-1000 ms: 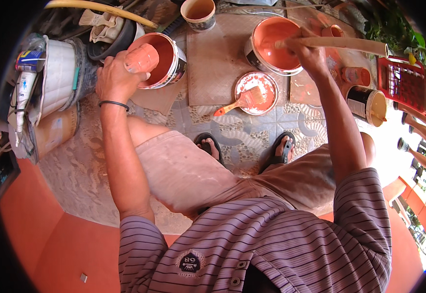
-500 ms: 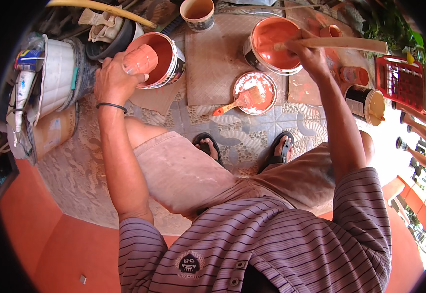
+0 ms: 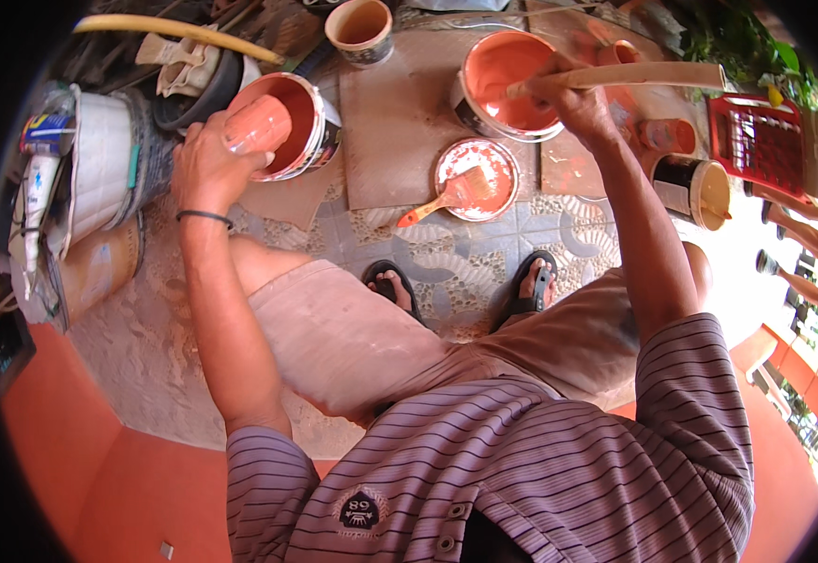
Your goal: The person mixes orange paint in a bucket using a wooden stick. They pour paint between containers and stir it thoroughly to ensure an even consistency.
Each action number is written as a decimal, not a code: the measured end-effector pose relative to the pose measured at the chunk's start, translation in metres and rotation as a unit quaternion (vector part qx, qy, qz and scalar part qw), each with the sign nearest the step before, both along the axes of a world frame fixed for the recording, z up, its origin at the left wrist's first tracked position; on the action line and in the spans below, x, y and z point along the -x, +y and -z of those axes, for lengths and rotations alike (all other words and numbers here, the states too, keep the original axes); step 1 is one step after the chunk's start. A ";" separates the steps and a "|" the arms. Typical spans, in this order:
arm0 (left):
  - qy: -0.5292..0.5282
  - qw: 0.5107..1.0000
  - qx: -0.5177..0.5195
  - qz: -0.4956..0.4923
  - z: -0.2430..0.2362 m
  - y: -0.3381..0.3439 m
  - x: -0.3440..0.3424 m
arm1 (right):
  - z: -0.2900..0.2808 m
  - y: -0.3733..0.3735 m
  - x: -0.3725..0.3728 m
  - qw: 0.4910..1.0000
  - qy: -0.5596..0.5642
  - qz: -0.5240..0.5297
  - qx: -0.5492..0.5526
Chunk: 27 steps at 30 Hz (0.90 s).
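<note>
Underfoot, in the head view, a patterned pebble-and-tile floor (image 3: pixel 446 246) is partly covered by cardboard (image 3: pixel 381 155), with an orange wall (image 3: pixel 156 488) at lower left and leafy plants (image 3: pixel 761 47) at upper right. The left hand (image 3: pixel 208 167) is curled around an orange-smeared cup (image 3: pixel 264 124) at the left bucket's (image 3: pixel 328 141) mouth; the right hand (image 3: pixel 573 105) grips a wooden stick (image 3: pixel 662 75) angled into the right paint bucket (image 3: pixel 471 114). Near it, a paintbrush (image 3: pixel 466 190) lies across a round lid (image 3: pixel 510 192).

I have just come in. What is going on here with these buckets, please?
A person is handling orange paint. The left hand holds a paint-coated cup, tilted at the mouth of the left bucket. The right hand grips a pale stick reaching into the right bucket. Nearer the person, a brush lies across a paint-smeared round lid.
</note>
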<state>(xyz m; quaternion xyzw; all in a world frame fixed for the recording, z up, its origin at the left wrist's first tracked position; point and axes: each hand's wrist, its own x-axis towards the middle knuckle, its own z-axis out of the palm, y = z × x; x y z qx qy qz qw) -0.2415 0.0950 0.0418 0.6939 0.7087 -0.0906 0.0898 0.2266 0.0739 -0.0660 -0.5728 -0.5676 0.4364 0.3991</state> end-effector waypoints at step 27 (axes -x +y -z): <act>-0.012 1.000 -0.003 0.025 0.015 0.005 0.002 | 0.028 0.017 -0.014 0.982 -0.072 0.121 -0.126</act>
